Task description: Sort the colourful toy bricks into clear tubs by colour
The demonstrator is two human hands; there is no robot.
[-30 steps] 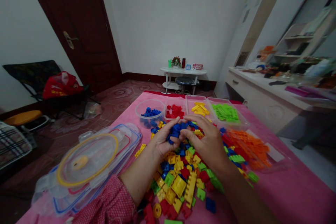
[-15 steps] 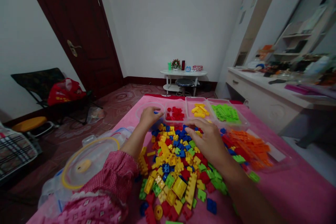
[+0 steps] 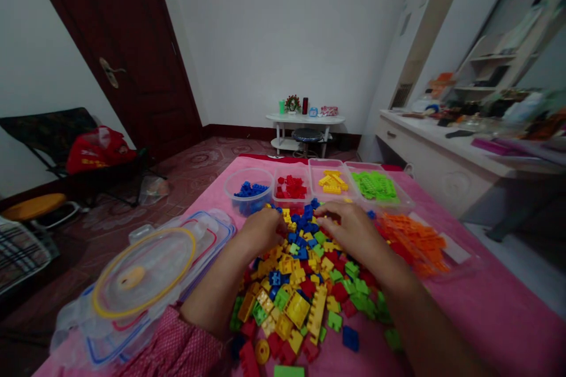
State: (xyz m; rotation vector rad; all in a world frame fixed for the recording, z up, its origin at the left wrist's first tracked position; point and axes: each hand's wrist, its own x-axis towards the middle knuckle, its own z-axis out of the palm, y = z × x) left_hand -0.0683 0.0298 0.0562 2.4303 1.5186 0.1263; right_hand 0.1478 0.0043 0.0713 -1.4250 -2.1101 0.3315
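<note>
My left hand (image 3: 264,230) is over the left far side of a heap of toy building bricks (image 3: 305,271), its fingers bent down among the pieces. The back of that hand hides its fingertips. Opposite it, my right hand (image 3: 347,222) hovers at the heap's far right, thumb and forefinger apart with no brick visible between them. Blue bricks (image 3: 305,221) lie between the two hands. Just beyond my left hand stands a round clear bowl (image 3: 227,188) holding blue bricks. The heap mixes yellow, blue, red and green pieces.
Behind the heap are clear boxes with red bricks (image 3: 292,187), yellow bricks (image 3: 332,182) and green bricks (image 3: 375,187). Orange bricks (image 3: 418,244) lie in a clear container at right. Plastic lids (image 3: 145,283) are stacked at left on the pink cloth (image 3: 455,318).
My left hand has moved from above the round bowl back to the heap, uncovering the blue bricks inside the bowl. My right hand stays near the heap's far side. The view has shifted slightly.
</note>
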